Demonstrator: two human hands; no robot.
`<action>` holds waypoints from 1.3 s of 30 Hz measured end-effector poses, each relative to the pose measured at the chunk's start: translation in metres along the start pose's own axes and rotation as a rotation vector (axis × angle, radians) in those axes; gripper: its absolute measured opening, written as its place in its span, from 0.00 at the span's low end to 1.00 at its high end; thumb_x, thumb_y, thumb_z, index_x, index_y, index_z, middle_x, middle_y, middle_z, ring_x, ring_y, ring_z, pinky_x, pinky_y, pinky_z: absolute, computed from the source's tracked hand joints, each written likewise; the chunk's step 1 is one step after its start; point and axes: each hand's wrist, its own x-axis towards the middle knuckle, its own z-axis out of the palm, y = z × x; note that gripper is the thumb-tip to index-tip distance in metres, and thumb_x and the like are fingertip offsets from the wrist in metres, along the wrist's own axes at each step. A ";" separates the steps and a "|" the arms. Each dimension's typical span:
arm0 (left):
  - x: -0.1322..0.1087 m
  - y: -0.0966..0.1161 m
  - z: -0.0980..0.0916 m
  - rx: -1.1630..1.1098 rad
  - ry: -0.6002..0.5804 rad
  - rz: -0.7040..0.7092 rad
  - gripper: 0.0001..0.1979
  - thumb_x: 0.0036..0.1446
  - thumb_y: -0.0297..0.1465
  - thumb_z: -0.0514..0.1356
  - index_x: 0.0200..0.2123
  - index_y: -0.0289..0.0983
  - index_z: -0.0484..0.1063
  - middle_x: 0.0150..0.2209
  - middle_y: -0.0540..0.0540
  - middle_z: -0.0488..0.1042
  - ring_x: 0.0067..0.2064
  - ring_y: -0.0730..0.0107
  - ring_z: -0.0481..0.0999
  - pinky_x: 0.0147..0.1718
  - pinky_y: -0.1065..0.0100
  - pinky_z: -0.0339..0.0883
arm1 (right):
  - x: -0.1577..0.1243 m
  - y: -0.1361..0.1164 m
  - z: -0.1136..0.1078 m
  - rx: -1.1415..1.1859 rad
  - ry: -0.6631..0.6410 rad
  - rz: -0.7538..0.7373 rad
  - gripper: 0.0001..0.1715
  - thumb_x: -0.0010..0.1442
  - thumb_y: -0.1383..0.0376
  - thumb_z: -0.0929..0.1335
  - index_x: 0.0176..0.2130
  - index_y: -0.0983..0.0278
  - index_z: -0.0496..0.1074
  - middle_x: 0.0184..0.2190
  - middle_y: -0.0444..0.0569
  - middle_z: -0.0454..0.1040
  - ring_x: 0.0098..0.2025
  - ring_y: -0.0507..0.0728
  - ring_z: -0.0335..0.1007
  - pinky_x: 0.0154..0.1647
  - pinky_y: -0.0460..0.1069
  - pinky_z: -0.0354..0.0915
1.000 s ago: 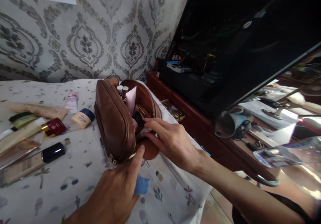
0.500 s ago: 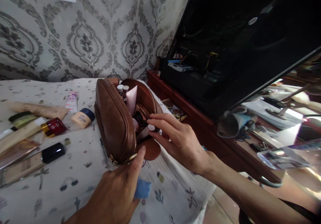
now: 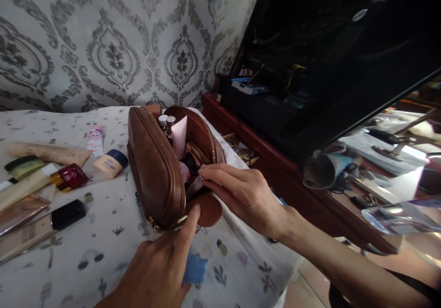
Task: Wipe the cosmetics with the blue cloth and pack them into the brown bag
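Note:
A brown leather bag (image 3: 155,161) lies unzipped on the patterned cloth, its open side toward the right. Inside it stand a pink tube (image 3: 179,137), two bottles with white and silver caps (image 3: 166,122) and some dark items. My right hand (image 3: 241,193) reaches into the mouth of the bag, fingers pinched together at the top of a pale tube (image 3: 195,187) whose cap they cover. With the thumb on the round brown end flap (image 3: 206,210), my left hand (image 3: 161,257) is at the near end of the bag; its other fingers are curled underneath, over a blue patch (image 3: 195,267).
Several cosmetics lie at left, among them a cream jar (image 3: 110,163), a dark red bottle (image 3: 69,177) and a black-capped foundation bottle (image 3: 41,227). A large black screen (image 3: 310,69) leans over a red-brown cabinet (image 3: 248,138) at right.
The fingers of my right hand have closed together over the pale tube's white cap, which showed between them before. My left hand keeps its place at the flap. The view has shifted slightly.

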 end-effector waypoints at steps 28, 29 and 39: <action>-0.105 -0.058 -0.085 0.446 0.270 -0.315 0.25 0.61 0.26 0.51 0.62 0.31 0.63 0.52 0.35 0.77 0.52 0.54 0.78 0.47 0.56 0.75 | 0.003 -0.117 0.085 0.482 -0.012 -0.044 0.27 0.73 0.58 0.59 0.24 0.62 0.67 0.16 0.41 0.66 0.17 0.49 0.62 0.20 0.44 0.58; -0.114 -0.065 -0.094 0.488 0.321 -0.358 0.24 0.60 0.25 0.51 0.60 0.32 0.65 0.52 0.36 0.77 0.52 0.54 0.78 0.48 0.57 0.74 | 0.008 -0.122 0.093 0.538 -0.047 -0.020 0.28 0.73 0.57 0.58 0.23 0.62 0.65 0.16 0.41 0.64 0.17 0.48 0.61 0.20 0.44 0.57; -0.193 -0.127 -0.169 0.759 0.441 -1.094 0.20 0.65 0.31 0.48 0.57 0.34 0.69 0.56 0.34 0.74 0.56 0.46 0.71 0.45 0.56 0.69 | 0.048 -0.174 0.159 1.132 -0.332 0.364 0.24 0.67 0.48 0.62 0.30 0.64 0.68 0.22 0.42 0.70 0.17 0.48 0.63 0.18 0.43 0.59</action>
